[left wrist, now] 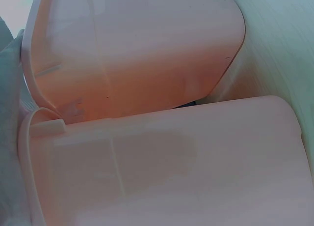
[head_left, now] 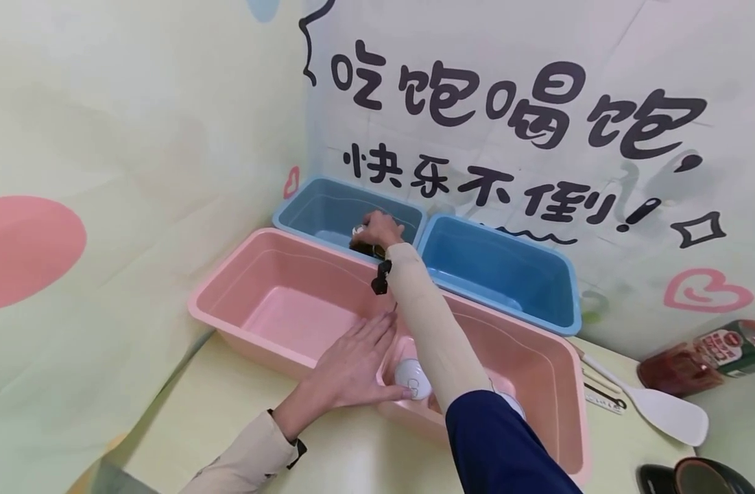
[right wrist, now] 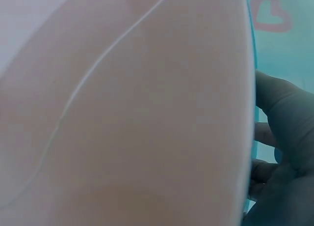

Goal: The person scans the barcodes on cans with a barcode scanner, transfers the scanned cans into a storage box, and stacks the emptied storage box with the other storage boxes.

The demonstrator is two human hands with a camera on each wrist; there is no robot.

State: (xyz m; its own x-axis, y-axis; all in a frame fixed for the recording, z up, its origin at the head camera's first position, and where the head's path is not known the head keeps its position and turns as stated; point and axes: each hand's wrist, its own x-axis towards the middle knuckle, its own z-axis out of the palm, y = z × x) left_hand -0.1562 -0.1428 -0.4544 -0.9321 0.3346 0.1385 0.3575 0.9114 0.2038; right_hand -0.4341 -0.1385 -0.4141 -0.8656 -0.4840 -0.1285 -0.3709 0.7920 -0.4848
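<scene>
My right hand (head_left: 382, 229) reaches into the grey-blue bin (head_left: 315, 204) at the back left and grips a dark item (head_left: 366, 248) with a white top, partly covered by the fingers. In the right wrist view the same hand (right wrist: 289, 132) shows curled fingers past a pink rim; the item cannot be made out. Fingers extended, my left hand (head_left: 352, 363) lies across the meeting rims of the left pink bin (head_left: 229, 328) and the right pink bin (head_left: 571, 384). A round white object (head_left: 413, 379) sits in the right pink bin, just beside the left thumb.
A bright blue bin (head_left: 500, 267) stands at the back, beside the grey-blue one. To the right lie a white spatula (head_left: 670, 415) and small utensils, with a red-filled bottle (head_left: 679, 367) behind and dark dishes (head_left: 701, 477) at the corner. Printed sheets hang behind and at left.
</scene>
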